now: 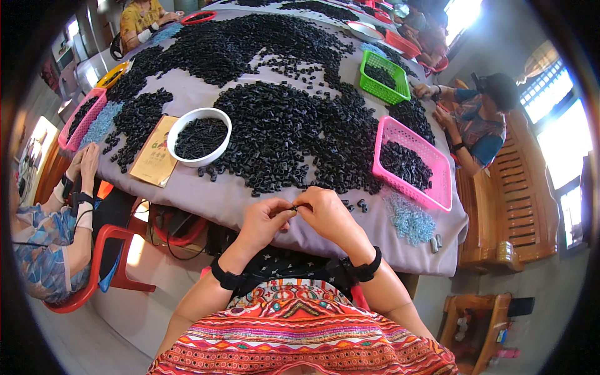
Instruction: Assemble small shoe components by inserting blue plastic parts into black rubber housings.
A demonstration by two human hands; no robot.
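Fingertips of my left hand (265, 219) and right hand (326, 212) meet over the near table edge, both pinched nearly closed on one small black piece (295, 207) between them. Just beyond lies the big heap of black pieces (281, 131) on the grey cloth (212, 197). To the right, a pink basket (437, 187) holds a dark pile; farther off, a green basket (400, 94) holds some too. To the left, a white bowl (187, 119) is full of black pieces. Pale blue bits (409, 220) lie near the pink basket.
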